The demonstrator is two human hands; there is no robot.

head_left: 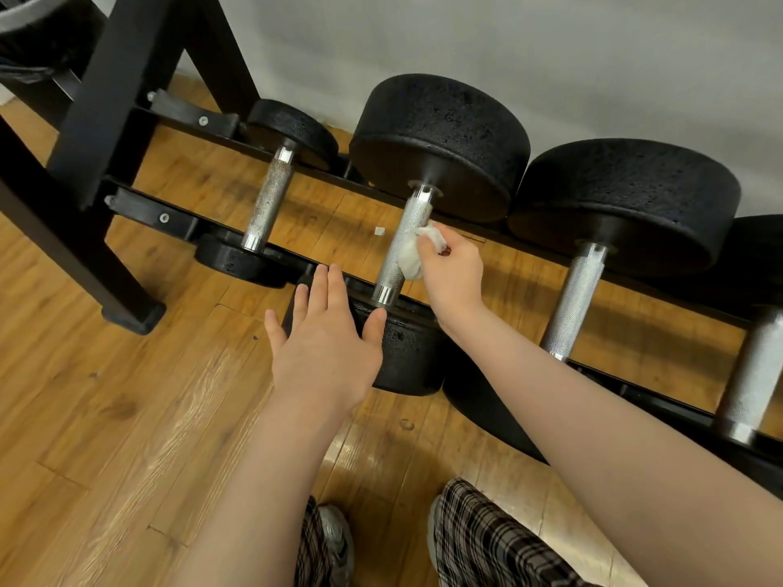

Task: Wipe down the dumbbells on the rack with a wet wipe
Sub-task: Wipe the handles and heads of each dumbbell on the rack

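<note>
A person is standing over a low black metal rack [178, 218] whose two rails are carrying a row of dumbbells above a glossy wooden floor [127, 396]. The right hand [451, 271] is clutching a crumpled white wet wipe [413, 252] and pressing it against the side of the middle dumbbell's handle [402, 247], a straight silver bar with a fine knurled, grainy surface and smooth shiny collars at each end. That middle dumbbell [440, 141] is lying across the rails with its thick round black heads at either end, their rubbery faces looking pitted and speckled. The left hand [324, 332] is lying flat with straight, slightly spread fingers on the near head [406, 353] of the same dumbbell, holding nothing, the thumb resting just below the handle's lower collar. To the left, a smaller dumbbell [269, 197] is sitting with a duller, rougher-looking handle and slimmer heads. To the right, a larger dumbbell [623, 201] is showing a broad black disc and a bright knurled bar, and a further thick silver handle [758, 366] is sitting at the frame's edge. Behind the rack a plain grey wall [508, 44] is rising. Checked trousers [487, 540] and a grey shoe [334, 531] are showing at the bottom.
</note>
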